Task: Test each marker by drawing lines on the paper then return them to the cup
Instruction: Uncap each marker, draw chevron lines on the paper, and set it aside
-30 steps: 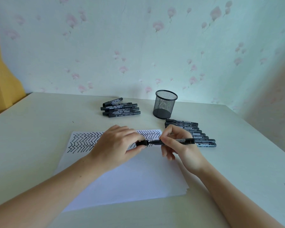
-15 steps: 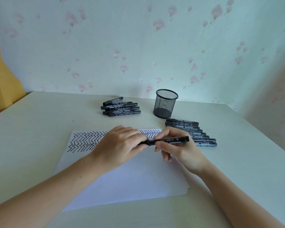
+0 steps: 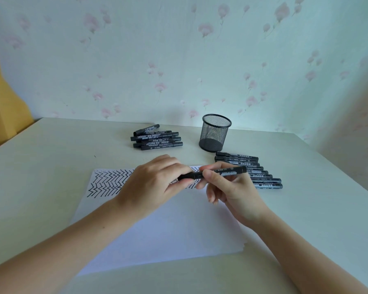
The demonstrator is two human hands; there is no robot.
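Note:
A black marker (image 3: 223, 173) lies level above the white paper (image 3: 168, 225), held between both hands. My right hand (image 3: 229, 187) pinches its barrel with thumb and forefinger. My left hand (image 3: 155, 183) grips the capped left end with curled fingers. The paper carries rows of black zigzag lines (image 3: 108, 182) along its top edge, partly hidden by my left hand. The black mesh cup (image 3: 215, 133) stands upright behind the hands, with no markers showing inside it.
Several black markers (image 3: 157, 139) lie piled at the back left of the cup. Another row of several markers (image 3: 253, 169) lies to the right of the paper, beside my right hand. The pale table (image 3: 40, 177) meets a flowered wall behind.
The marker and my right hand have shifted left toward my left hand, and the marker's left end has gone deeper into my left fingers. The piles and cup stayed still.

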